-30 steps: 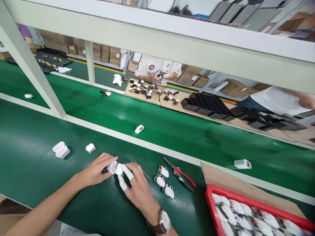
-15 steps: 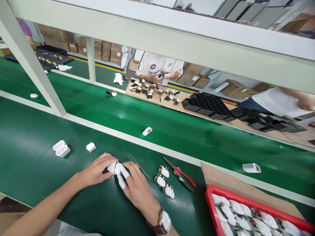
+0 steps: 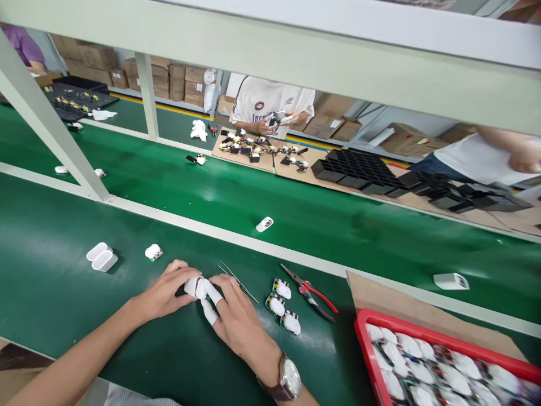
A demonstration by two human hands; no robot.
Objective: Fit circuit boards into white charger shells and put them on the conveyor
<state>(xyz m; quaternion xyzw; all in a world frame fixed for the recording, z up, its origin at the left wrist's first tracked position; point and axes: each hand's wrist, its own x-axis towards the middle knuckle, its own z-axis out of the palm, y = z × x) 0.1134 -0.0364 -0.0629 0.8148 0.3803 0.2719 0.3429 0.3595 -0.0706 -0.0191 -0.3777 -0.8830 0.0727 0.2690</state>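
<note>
My left hand (image 3: 163,292) is closed around a small white plastic housing (image 3: 191,286), its open end facing right. A dark piece shows at the left under those fingers. With white cots on thumb and index finger, my right hand (image 3: 242,320) pinches a white padded part (image 3: 203,290) at the housing's mouth. How deep that part sits inside is hidden by the fingers. Just beyond the right hand lie thin metal tweezers (image 3: 239,283). Several circuit boards with white pads (image 3: 277,306) rest to its right, beside red-handled pliers (image 3: 310,291).
Two white housings (image 3: 104,260) stand at left near a padded board (image 3: 153,252). A red tray (image 3: 367,349) of padded boards sits at right by cardboard (image 3: 393,296). Beyond the pale rail, a green belt (image 3: 220,192) carries white housings. A co-worker (image 3: 273,104) handles parts opposite.
White housings on the belt have shifted right, and another padded piece shows by the left post. My hands keep nearly the same grip and place. The view has tilted slightly.
</note>
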